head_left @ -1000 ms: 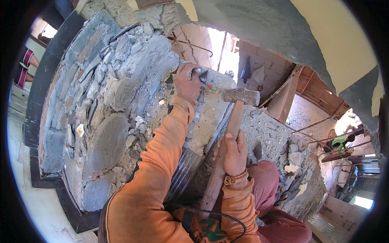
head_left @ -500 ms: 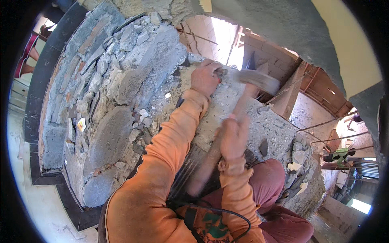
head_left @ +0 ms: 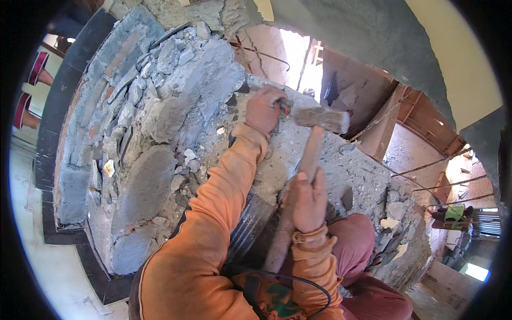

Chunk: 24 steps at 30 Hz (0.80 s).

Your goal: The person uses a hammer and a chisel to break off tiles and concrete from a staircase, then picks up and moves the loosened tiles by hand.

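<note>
- One pair of orange sleeves (head_left: pixel 205 213), dusty, reaching forward from the lower edge; a thin black cord (head_left: pixel 304 278) loops before the chest.
- One bent knee (head_left: pixel 352 240) in maroon trousers, to the right of the right forearm.
- One ribbed dark strip (head_left: pixel 250 224), lying between the forearms.
- Right hand (head_left: pixel 309 200): wrapped about the wooden handle of the hammer, thumb laid along it.
- Hammer (head_left: pixel 310 152): handle slanting up and rightward; blocky grey head (head_left: pixel 321 119), slightly blurred, above the concrete and just beside the left hand; contact cannot be told.
- Left hand (head_left: pixel 263 108): closed on a small metal piece, knuckles upward, at the concrete's far edge.
- Metal piece (head_left: pixel 286 102): mostly hidden by the fingers, one end showing toward the hammer head; a red spot beside it.
- Broken concrete (head_left: pixel 346 165), rough and pitted, beneath both hands.
- Rubble (head_left: pixel 141 82), grey chunks and flat shards, heaped to the left.
- Black tile edging (head_left: pixel 50 133), curving round the rubble's outer side.
- Hooked reinforcing bar (head_left: pixel 261 53), jutting across the opening beyond.
- Grey plastered wall (head_left: pixel 362 37), ragged-edged, upper right.
- Another person's bare legs (head_left: pixel 45 78), far left.
</note>
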{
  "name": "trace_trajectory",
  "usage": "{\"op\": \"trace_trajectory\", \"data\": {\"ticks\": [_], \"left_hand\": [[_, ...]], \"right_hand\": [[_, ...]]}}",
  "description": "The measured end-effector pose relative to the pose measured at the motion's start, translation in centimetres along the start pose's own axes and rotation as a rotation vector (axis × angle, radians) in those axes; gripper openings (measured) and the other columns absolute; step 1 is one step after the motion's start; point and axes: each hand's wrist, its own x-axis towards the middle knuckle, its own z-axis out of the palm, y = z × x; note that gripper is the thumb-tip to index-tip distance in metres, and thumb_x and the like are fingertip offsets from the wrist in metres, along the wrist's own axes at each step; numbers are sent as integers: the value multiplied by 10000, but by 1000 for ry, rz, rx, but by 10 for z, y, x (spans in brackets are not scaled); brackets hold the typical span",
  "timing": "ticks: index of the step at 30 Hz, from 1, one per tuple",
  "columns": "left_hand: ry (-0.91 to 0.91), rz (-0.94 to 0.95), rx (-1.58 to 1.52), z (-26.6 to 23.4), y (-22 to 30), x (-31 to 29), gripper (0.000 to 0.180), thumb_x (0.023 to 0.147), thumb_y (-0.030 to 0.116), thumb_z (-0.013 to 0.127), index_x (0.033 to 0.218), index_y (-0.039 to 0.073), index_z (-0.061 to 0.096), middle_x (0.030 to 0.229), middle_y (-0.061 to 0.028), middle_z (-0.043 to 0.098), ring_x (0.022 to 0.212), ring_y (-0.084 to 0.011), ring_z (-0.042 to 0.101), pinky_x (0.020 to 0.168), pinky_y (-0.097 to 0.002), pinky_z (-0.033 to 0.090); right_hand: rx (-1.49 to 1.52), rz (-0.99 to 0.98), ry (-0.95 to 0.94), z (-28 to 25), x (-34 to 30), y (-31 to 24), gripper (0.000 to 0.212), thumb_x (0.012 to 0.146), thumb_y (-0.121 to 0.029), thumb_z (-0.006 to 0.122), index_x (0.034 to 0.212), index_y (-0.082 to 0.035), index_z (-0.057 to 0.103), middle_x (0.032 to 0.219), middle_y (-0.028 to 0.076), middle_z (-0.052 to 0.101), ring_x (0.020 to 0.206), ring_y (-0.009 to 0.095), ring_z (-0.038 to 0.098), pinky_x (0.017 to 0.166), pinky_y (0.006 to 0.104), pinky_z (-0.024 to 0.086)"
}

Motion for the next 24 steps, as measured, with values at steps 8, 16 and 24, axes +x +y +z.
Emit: {"op": "trace_trajectory", "data": {"ticks": [8,16,24], "left_hand": [[-26,4,47,3,9,5,193,732,-12,636,887,81,706,912,-118,666,847,-319,641,749,-370,520],[-71,-98,60,0,10,9,228,704,-40,620,876,87,698,931,-102,662,895,-316,634,767,-371,517],[248,-93,-117,-9,13,10,300,638,-137,566,822,78,665,900,-121,632,837,-314,632,715,-370,513]], "right_hand": [[340,-265,329,28,1,-44,181,972,-184,479,1072,-38,443,754,79,541,542,146,530,473,283,447],[178,85,90,25,16,-18,176,973,-179,489,1071,-40,444,769,57,523,566,141,513,491,288,452],[-26,51,-93,2,11,-34,162,976,-229,494,1013,-77,451,701,68,552,465,153,527,410,280,453]]}}
